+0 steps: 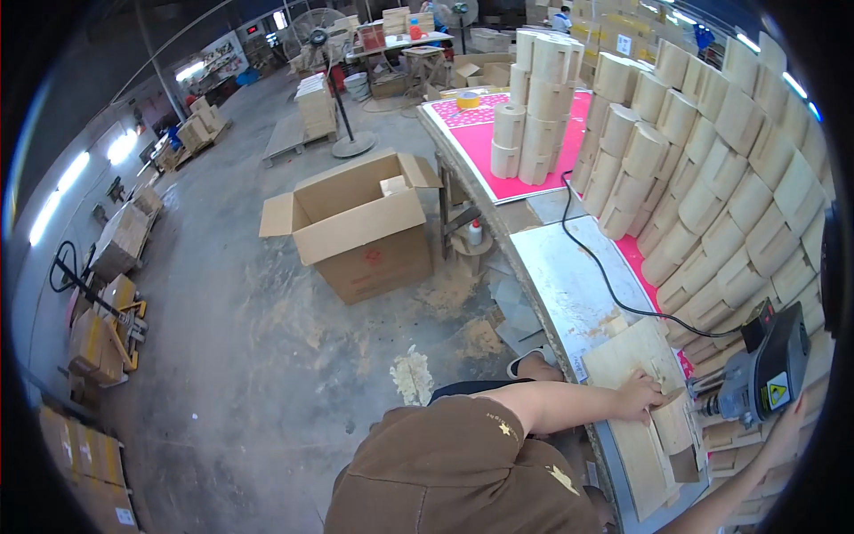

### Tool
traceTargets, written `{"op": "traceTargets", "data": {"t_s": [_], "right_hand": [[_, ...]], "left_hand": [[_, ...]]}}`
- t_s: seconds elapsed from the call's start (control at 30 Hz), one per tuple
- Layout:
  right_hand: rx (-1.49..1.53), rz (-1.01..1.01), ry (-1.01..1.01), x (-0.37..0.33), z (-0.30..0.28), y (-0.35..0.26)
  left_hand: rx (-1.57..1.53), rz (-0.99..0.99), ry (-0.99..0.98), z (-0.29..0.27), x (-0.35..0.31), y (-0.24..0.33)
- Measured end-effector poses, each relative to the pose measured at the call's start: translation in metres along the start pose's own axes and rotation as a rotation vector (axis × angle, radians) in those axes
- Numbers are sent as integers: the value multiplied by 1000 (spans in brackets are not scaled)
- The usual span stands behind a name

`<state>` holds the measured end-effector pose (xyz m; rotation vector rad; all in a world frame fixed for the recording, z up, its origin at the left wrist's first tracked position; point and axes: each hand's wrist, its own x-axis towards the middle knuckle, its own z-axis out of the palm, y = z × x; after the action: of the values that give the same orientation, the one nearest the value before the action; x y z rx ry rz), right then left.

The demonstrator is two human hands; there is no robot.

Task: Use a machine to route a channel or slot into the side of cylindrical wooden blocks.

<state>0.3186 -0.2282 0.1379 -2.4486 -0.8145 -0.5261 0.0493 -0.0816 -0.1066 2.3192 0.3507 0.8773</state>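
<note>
My left hand (639,396) rests over the end of a pale wooden piece (676,425), its fingers bent and gripping the edge. The piece has a curved face and lies on a plywood board (627,449) on the workbench. Just right of it stands a dark drilling machine (772,369) with a yellow warning label, its metal chuck (709,406) close to the wood. My right hand (790,416) is at the machine's far right side. Its fingers are mostly hidden, so what they hold cannot be made out.
Stacked curved wooden pieces (712,169) rise in a wall along the bench's right side. A black cord (605,280) crosses the white bench top (578,267). An open cardboard box (365,240) stands on the floor to the left, near a pedestal fan (338,107). A yellow tape roll (468,101) lies farther back.
</note>
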Motion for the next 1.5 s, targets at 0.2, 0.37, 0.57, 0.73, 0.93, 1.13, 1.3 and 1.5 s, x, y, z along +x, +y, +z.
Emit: {"op": "traceTargets", "data": {"t_s": [0.2,0.37,0.57,0.73,0.93,1.13,1.3,1.5], "right_hand": [[475,-10,-159,6,36,40],[417,-180,-360,-97,82,56],[239,-372,-427,-195,60,5],[179,-447,-358,-213,54,-2],[105,-336,-338,-239,44,4],[106,-469,-132,-257,44,-29],[179,-480,-140,-244,48,-43],[107,-385,-152,-250,42,-35]], "left_hand": [[-46,-45,-28,2,4,-6],[-115,-224,-51,-11,7,8],[-209,-114,3,1,10,4],[-232,117,130,-36,-14,-16],[-348,-441,-24,-164,-47,-18],[-539,-868,-78,-155,-33,-1],[-733,-925,-101,-151,-24,37],[-753,-939,-319,-118,-7,42]]}}
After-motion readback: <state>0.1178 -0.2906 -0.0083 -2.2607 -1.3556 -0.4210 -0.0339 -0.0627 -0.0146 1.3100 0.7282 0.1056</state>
